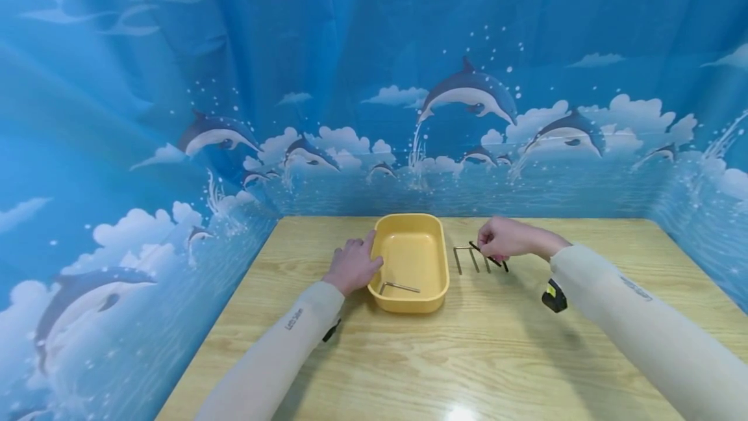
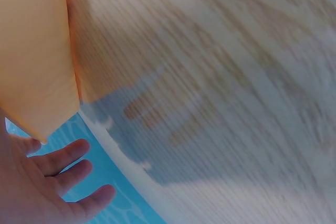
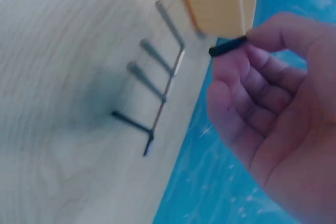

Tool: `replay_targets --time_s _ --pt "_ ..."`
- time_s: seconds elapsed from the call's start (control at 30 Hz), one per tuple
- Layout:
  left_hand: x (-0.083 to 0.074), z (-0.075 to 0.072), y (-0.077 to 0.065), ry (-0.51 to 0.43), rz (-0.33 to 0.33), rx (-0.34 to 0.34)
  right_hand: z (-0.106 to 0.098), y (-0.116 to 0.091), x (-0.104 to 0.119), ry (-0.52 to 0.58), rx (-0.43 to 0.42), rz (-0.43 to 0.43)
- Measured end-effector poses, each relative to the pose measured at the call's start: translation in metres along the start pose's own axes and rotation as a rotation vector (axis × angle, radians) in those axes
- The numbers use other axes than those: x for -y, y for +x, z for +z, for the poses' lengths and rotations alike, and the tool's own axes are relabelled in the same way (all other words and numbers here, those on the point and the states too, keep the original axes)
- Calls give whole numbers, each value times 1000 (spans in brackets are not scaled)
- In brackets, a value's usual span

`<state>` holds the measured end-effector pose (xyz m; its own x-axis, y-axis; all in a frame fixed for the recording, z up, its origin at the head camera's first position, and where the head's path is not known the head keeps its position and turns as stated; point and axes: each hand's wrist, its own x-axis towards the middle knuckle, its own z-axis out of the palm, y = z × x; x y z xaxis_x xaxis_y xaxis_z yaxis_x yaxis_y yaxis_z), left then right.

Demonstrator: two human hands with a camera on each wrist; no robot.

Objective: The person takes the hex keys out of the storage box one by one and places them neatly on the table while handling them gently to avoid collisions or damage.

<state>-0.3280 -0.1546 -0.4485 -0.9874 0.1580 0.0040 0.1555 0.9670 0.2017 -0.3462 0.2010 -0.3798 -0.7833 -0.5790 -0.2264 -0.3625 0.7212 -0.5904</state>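
Observation:
My right hand (image 1: 501, 238) pinches a black hex key (image 3: 227, 46) between thumb and fingertips above the table. Beneath it lies a row of hex keys: several metallic ones (image 3: 170, 24) and a black one (image 3: 131, 122). The yellow tray (image 1: 442, 258) stands to the left of that row. Inside the tray, near its front, a metallic hex key (image 1: 403, 287) lies on the bottom. My left hand (image 1: 352, 264) rests at the tray's left side, thumb over the rim. In the left wrist view its other fingers (image 2: 73, 174) are spread and fairly straight beside the tray.
The wooden table (image 1: 409, 362) runs back to a blue dolphin-print curtain (image 1: 350, 83), which also hangs along the left and right sides. A black device with a yellow mark (image 1: 554, 295) is on my right wrist.

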Motion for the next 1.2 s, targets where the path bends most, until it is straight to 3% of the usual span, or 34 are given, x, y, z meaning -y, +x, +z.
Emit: replay_targets --time_s 0.4,0.83,1.2 --pt "1 -2 -1 -9 -2 2 4 -9 -45 -33 -137 165" --pt "0 -2 -2 -9 -1 8 15 -14 -74 -19 -184 348" --pt "-1 -2 -1 -15 -12 12 20 -14 -80 -18 -241 368"
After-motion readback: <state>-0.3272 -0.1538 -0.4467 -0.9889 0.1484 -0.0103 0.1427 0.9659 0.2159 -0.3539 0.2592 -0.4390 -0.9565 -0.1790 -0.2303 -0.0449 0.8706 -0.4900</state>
